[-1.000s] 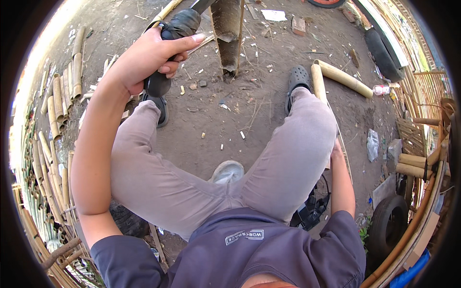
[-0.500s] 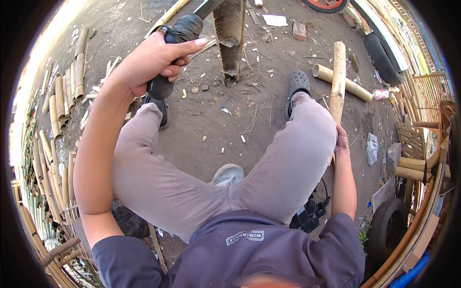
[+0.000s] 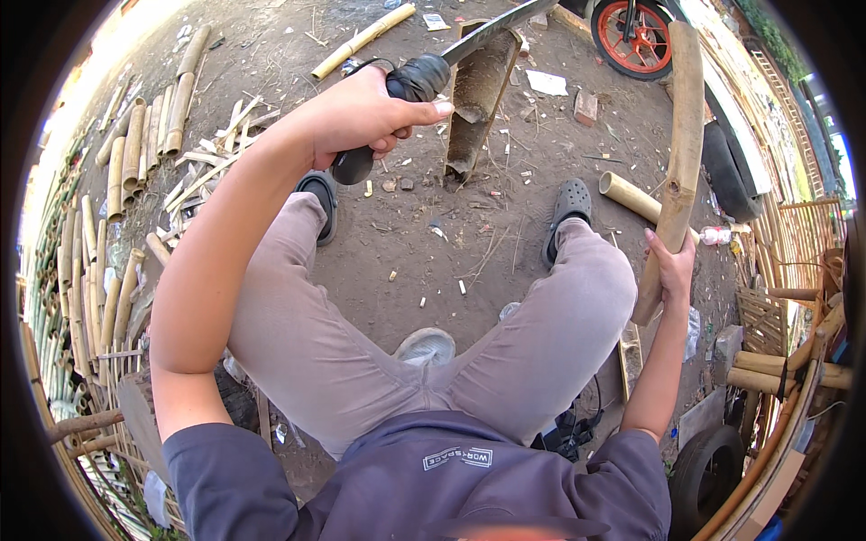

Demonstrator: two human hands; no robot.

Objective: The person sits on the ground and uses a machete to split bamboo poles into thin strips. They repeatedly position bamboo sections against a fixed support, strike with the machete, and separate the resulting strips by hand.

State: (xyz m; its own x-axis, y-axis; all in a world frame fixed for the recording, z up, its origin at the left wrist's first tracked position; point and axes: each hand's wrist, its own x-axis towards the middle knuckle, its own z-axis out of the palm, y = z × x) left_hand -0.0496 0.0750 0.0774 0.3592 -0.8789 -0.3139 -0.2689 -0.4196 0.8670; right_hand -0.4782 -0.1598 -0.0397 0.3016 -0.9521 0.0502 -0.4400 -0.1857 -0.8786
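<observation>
Standing off to the side here, watching someone sit with knees wide and both hands busy. Left hand (image 3: 374,113) has its fingers clamped on the black handle (image 3: 418,81) of a big knife, thumb poking out to the side. Blade (image 3: 492,34) slants up and away, crossing over the trough (image 3: 483,90) as I see it, though I can't tell if they touch. Right hand (image 3: 669,263) is clamped on a bamboo (image 3: 681,144), low down near its bottom end; most of those fingers are behind it. The bamboo is off the ground (image 3: 406,257), tilted, over its right side toward the fence edge, with its bottom end right by the right knee (image 3: 595,275).

My two cents on handling this well: tuck that thumb round the handle, since a jutting thumb makes for a twisty grip. Slide the right hand nearer the bamboo's middle, because a low grip probably leaves it top-heavy. Ease it clear of the loose pole (image 3: 631,197) lying behind it so nothing snags. And keep that edge pointing away from knees, always.
</observation>
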